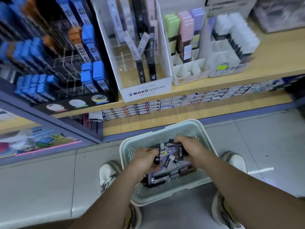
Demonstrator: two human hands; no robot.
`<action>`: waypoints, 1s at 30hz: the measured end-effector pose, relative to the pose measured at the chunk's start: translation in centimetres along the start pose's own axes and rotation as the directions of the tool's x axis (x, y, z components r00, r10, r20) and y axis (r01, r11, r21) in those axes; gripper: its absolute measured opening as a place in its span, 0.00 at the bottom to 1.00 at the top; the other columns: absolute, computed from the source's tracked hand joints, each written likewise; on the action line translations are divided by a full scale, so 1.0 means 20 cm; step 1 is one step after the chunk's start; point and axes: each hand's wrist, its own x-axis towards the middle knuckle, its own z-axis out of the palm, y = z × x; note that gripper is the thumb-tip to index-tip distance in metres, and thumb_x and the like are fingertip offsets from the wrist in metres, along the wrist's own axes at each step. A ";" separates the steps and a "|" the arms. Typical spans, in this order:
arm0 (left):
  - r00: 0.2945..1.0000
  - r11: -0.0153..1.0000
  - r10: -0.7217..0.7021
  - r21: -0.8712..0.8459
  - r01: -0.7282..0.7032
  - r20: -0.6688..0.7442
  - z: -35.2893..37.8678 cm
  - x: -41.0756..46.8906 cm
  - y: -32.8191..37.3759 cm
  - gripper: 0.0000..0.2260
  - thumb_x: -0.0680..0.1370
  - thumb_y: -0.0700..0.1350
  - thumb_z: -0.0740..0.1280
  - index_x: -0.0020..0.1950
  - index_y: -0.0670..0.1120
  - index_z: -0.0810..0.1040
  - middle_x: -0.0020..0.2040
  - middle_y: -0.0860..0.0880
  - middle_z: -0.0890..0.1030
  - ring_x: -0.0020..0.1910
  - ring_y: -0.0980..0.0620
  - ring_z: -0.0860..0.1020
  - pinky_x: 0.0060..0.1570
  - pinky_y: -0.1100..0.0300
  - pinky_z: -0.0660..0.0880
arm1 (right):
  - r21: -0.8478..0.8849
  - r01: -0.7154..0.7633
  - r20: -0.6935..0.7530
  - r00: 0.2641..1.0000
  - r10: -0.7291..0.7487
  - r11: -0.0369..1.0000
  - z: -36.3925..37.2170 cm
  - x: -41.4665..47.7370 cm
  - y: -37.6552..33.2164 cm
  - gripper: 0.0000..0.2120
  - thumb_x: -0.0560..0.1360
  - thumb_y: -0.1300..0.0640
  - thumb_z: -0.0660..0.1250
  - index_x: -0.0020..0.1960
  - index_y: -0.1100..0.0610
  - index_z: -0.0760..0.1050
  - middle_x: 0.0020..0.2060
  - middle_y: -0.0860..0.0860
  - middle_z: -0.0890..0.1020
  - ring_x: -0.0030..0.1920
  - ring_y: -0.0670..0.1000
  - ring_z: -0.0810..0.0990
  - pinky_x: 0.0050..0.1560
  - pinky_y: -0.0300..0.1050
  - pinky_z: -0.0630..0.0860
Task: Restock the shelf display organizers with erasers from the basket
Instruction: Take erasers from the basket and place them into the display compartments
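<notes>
A pale green perforated basket (130, 146) stands on the floor between my feet, holding several black-and-white erasers (166, 176). Both hands are down inside it. My left hand (145, 160) is closed around black-sleeved erasers. My right hand (189, 149) grips more of them, one standing upright between the fingers. On the wooden shelf above, a white display organizer (219, 52) holds a row of white erasers with black sleeves along its right side, and its other compartments look bare. A second white organizer (186, 66) beside it carries pastel erasers at the back.
A white MONO graph box (145, 91) with lead cases stands left of the organizers. Blue-capped lead refills fill a black rack (49, 63) at far left. Small boxes line the lower shelf (165, 103). My shoes (109, 172) flank the basket on grey floor tiles.
</notes>
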 end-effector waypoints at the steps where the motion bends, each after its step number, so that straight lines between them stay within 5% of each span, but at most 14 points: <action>1: 1.000 0.999 0.007 -0.036 -0.006 0.025 0.01 -0.05 0.03 0.06 0.79 0.40 0.65 0.54 0.38 0.75 0.46 0.38 0.79 0.40 0.45 0.79 0.43 0.53 0.81 | 0.056 0.006 0.026 1.000 -0.008 0.998 0.00 -0.03 -0.02 0.04 0.75 0.60 0.65 0.46 0.62 0.74 0.33 0.57 0.76 0.34 0.55 0.78 0.39 0.48 0.79; 7: 0.982 0.985 0.128 -0.131 -0.110 0.140 0.04 -0.33 0.18 0.09 0.78 0.40 0.67 0.56 0.39 0.74 0.41 0.40 0.83 0.41 0.42 0.83 0.45 0.52 0.81 | 0.298 0.027 0.152 0.985 -0.076 0.954 0.03 -0.30 -0.14 0.02 0.73 0.63 0.62 0.42 0.61 0.70 0.30 0.55 0.72 0.25 0.49 0.69 0.22 0.37 0.67; 13: 0.908 0.971 0.216 0.021 -0.240 0.360 0.00 -0.61 0.38 0.13 0.75 0.37 0.69 0.59 0.40 0.76 0.50 0.42 0.84 0.47 0.42 0.83 0.47 0.52 0.81 | 0.164 0.200 0.274 0.932 -0.239 0.966 -0.01 -0.58 -0.31 0.01 0.78 0.62 0.62 0.48 0.57 0.72 0.27 0.53 0.73 0.23 0.47 0.68 0.17 0.34 0.58; 16: 0.898 0.928 0.250 0.174 -0.329 0.363 -0.02 -0.73 0.51 0.10 0.78 0.37 0.65 0.59 0.40 0.75 0.45 0.44 0.83 0.45 0.45 0.83 0.42 0.56 0.81 | 0.147 0.298 0.292 0.898 -0.329 0.943 -0.04 -0.73 -0.42 0.07 0.81 0.57 0.63 0.57 0.59 0.74 0.30 0.54 0.74 0.24 0.47 0.70 0.18 0.33 0.61; 19: 0.884 0.871 0.354 0.237 -0.430 0.304 -0.02 -0.83 0.64 0.07 0.80 0.39 0.62 0.56 0.43 0.77 0.43 0.45 0.83 0.41 0.45 0.82 0.39 0.59 0.77 | 0.123 0.384 0.262 0.877 -0.403 0.915 -0.07 -0.86 -0.54 0.06 0.81 0.59 0.61 0.53 0.62 0.75 0.34 0.55 0.76 0.26 0.48 0.75 0.20 0.34 0.66; 22: 0.855 0.867 0.454 0.095 -0.489 0.251 0.01 -0.90 0.73 0.06 0.81 0.39 0.60 0.51 0.44 0.76 0.41 0.42 0.84 0.38 0.45 0.83 0.38 0.58 0.77 | 0.096 0.422 0.218 0.875 -0.433 0.901 -0.09 -0.98 -0.65 0.06 0.80 0.65 0.61 0.51 0.56 0.73 0.37 0.57 0.78 0.26 0.51 0.77 0.19 0.34 0.64; 25: 0.808 0.842 0.539 -0.127 -0.524 0.238 0.09 -0.95 0.77 0.05 0.81 0.40 0.61 0.53 0.41 0.74 0.41 0.41 0.84 0.36 0.46 0.83 0.35 0.58 0.80 | 0.093 0.446 0.165 0.875 -0.456 0.890 -0.09 -1.06 -0.72 0.11 0.75 0.69 0.58 0.45 0.54 0.69 0.37 0.57 0.75 0.22 0.48 0.66 0.19 0.31 0.55; 28: 0.773 0.796 0.603 -0.207 -0.569 0.197 0.18 -0.97 0.77 0.06 0.80 0.40 0.63 0.53 0.39 0.74 0.43 0.41 0.83 0.36 0.48 0.82 0.35 0.56 0.81 | 0.086 0.490 0.191 0.847 -0.497 0.868 -0.07 -1.09 -0.73 0.02 0.78 0.59 0.64 0.46 0.54 0.73 0.29 0.51 0.72 0.21 0.45 0.61 0.19 0.31 0.53; 30: 0.763 0.784 0.619 -0.199 -0.588 0.185 0.21 -0.97 0.74 0.07 0.80 0.41 0.64 0.52 0.38 0.77 0.44 0.42 0.82 0.39 0.49 0.82 0.36 0.56 0.81 | 0.032 0.562 0.183 0.810 -0.557 0.827 -0.06 -1.09 -0.72 0.06 0.78 0.52 0.67 0.47 0.54 0.76 0.23 0.47 0.70 0.19 0.43 0.61 0.19 0.33 0.54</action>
